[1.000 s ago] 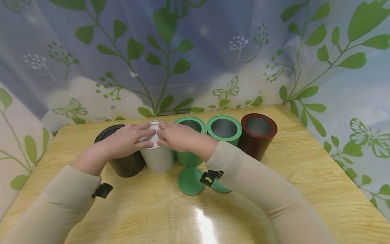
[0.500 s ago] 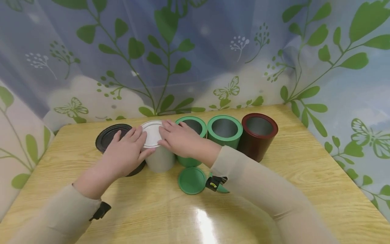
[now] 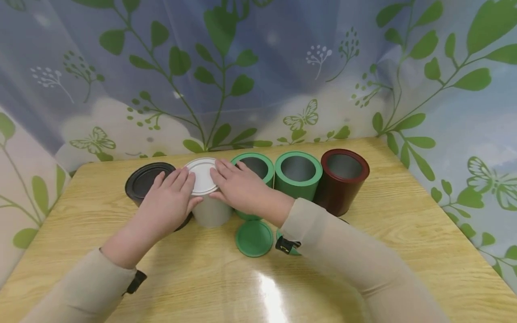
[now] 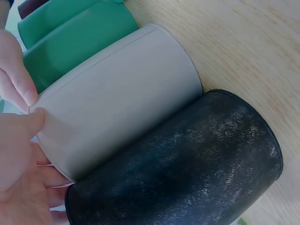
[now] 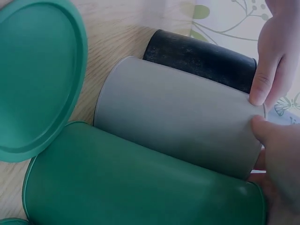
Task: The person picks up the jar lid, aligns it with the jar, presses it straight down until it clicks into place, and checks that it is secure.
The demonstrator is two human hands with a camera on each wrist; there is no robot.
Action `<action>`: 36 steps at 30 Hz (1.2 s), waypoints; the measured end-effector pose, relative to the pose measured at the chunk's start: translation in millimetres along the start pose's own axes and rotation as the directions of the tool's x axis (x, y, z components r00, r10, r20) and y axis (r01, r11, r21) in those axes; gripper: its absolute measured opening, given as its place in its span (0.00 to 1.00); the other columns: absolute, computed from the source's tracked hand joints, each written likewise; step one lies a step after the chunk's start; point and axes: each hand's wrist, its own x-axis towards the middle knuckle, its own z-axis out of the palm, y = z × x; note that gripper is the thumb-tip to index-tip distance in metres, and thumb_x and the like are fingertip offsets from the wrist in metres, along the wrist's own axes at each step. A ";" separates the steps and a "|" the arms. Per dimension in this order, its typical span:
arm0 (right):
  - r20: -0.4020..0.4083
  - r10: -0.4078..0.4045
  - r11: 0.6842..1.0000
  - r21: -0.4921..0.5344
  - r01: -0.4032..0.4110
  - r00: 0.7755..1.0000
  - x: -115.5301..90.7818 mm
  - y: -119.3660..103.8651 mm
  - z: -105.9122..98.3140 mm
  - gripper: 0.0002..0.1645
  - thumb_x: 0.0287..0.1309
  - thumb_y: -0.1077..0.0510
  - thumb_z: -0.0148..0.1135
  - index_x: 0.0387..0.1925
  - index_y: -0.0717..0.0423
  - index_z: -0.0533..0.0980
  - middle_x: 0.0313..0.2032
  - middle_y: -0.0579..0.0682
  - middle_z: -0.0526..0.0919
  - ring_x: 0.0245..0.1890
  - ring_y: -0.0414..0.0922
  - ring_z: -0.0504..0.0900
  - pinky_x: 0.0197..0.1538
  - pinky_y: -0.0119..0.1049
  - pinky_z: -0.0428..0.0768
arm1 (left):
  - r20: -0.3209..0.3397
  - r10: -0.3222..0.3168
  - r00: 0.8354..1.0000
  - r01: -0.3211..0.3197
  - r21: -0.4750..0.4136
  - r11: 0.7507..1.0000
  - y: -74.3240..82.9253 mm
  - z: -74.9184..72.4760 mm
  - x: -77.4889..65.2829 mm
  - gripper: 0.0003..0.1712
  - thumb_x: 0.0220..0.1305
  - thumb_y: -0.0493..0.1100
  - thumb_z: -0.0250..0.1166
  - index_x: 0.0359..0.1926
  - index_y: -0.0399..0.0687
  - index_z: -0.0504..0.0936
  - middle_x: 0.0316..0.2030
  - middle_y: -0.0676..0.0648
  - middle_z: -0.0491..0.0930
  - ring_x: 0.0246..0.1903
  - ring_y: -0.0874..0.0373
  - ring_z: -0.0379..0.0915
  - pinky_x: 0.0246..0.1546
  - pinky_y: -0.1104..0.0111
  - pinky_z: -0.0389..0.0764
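A light-grey can [image 3: 212, 214] stands upright with a white lid [image 3: 201, 177] on top. My left hand [image 3: 167, 204] lays its fingers on the lid's left edge, the thumb touching the can's upper side. Opposite it, my right hand [image 3: 244, 188] rests straight fingers on the lid's right edge, its thumb at the front rim. In the left wrist view both thumbs meet near the top of the grey can [image 4: 126, 98]. A black can [image 3: 143, 181] with a black lid touches it on the left, partly behind my left hand. To its right, a green can [image 3: 256, 215] is open-topped.
A second green can [image 3: 299, 190] and a dark red can [image 3: 337, 195], both open-topped, continue the row. In front lie a green lid [image 3: 254, 238] and another green lid [image 3: 294, 252], mostly hidden by my right sleeve. A patterned curtain [image 3: 258, 89] hangs behind the table.
My left hand has moved left and slightly nearer, from across the white lid to its left edge, uncovering the lid and the black can's top. My right hand stays on the lid's right side.
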 end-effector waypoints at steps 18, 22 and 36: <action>0.031 0.064 0.998 -0.003 -0.064 0.997 2.2 -3.1 2.4 0.46 0.66 0.32 0.31 0.71 0.61 0.47 0.70 0.54 0.51 0.70 0.46 0.47 0.67 0.47 0.53 | -0.118 0.125 0.985 -0.116 0.083 0.990 -1.3 3.3 3.8 0.29 0.61 0.48 0.64 0.64 0.58 0.70 0.48 0.25 0.72 0.48 0.33 0.70 0.50 0.44 0.68; 0.043 0.067 0.997 0.036 -0.069 0.997 1.6 0.9 1.4 0.47 0.65 0.32 0.32 0.72 0.59 0.44 0.71 0.52 0.50 0.70 0.45 0.47 0.68 0.49 0.52 | -0.082 0.111 0.990 -0.102 0.100 0.990 -0.9 2.5 4.8 0.29 0.63 0.49 0.62 0.65 0.59 0.68 0.51 0.26 0.72 0.51 0.35 0.69 0.52 0.43 0.65; 0.016 -0.024 0.998 0.057 0.024 1.000 -40.7 8.1 -0.4 0.44 0.65 0.34 0.40 0.72 0.56 0.49 0.71 0.53 0.48 0.70 0.47 0.45 0.68 0.49 0.50 | 0.064 0.005 0.998 -0.004 -0.020 1.000 10.9 -7.6 -19.0 0.38 0.65 0.58 0.56 0.71 0.51 0.57 0.65 0.35 0.60 0.64 0.40 0.56 0.57 0.40 0.57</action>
